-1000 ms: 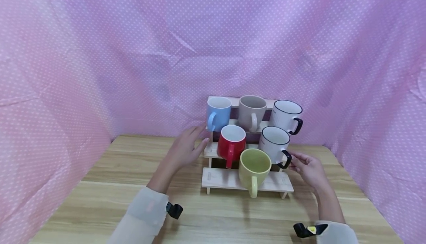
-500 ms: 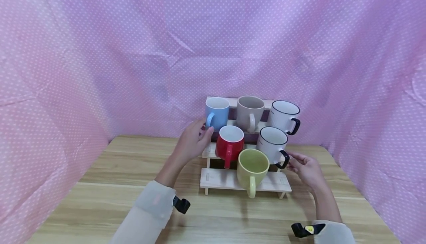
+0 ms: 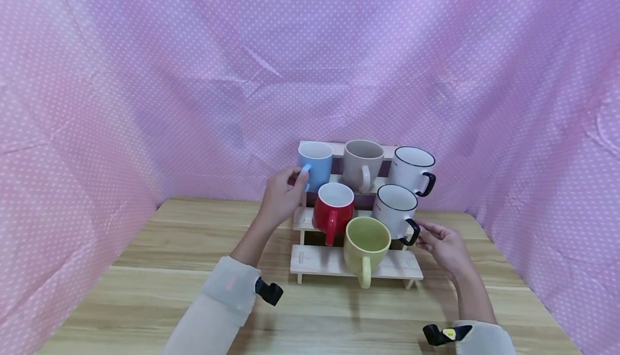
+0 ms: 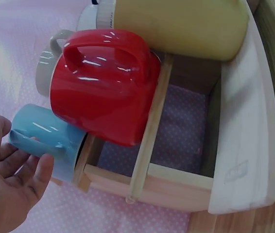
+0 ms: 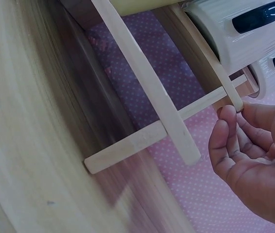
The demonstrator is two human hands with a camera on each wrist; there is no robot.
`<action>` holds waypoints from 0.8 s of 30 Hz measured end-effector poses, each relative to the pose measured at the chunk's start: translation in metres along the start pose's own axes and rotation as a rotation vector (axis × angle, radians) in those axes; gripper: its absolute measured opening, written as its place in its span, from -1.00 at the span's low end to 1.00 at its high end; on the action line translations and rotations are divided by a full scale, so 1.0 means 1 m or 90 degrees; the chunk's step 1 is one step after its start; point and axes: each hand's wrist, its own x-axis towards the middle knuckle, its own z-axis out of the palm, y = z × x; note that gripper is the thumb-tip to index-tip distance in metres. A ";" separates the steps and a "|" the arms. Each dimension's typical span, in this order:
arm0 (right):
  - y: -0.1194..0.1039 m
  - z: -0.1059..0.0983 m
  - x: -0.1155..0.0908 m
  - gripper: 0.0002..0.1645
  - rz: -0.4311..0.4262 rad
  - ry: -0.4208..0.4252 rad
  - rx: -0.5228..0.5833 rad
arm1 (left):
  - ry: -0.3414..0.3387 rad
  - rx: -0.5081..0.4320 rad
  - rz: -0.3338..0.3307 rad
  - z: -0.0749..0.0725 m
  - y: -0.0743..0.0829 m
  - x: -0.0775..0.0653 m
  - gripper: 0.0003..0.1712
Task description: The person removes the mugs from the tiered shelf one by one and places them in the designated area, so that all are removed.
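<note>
My left hand point(image 3: 282, 196) is at the back left of a stepped wooden mug rack point(image 3: 317, 261). Its thumb and fingers pinch the handle of the light blue mug point(image 3: 321, 173), which stands upright on the top tier; in the left wrist view, the fingers curl below the handle point(image 4: 38, 145). With thumb and index fingertip, my right hand point(image 3: 448, 253) pinches the right end of the rack's middle board point(image 5: 231, 97). Just above those fingers is a white mug point(image 3: 393, 220) with a black handle. Left of it on that tier sits a red mug point(image 3: 334, 215).
On the top tier are a grey mug point(image 3: 356, 171) and another white mug point(image 3: 408, 175) with a black handle. A yellow-green mug point(image 3: 364, 253) stands on the bottom tier. The rack rests on a wooden table point(image 3: 194, 258) with a pink dotted cloth point(image 3: 218, 75) behind.
My left hand has moved right and up from beside the rack to the blue mug's handle and taken hold of it. The right hand keeps its place at the rack's right end.
</note>
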 end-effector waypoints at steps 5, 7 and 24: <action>0.000 0.000 -0.001 -0.48 -0.003 -0.003 0.017 | 0.000 -0.099 -0.082 -0.001 0.005 0.002 -0.67; 0.000 0.000 -0.001 -0.52 -0.005 -0.005 0.033 | -0.001 -0.146 -0.125 -0.001 0.008 0.003 -0.68; 0.002 -0.001 0.000 -0.52 0.001 -0.004 0.048 | -0.029 -0.285 -0.256 -0.007 0.016 0.009 -0.70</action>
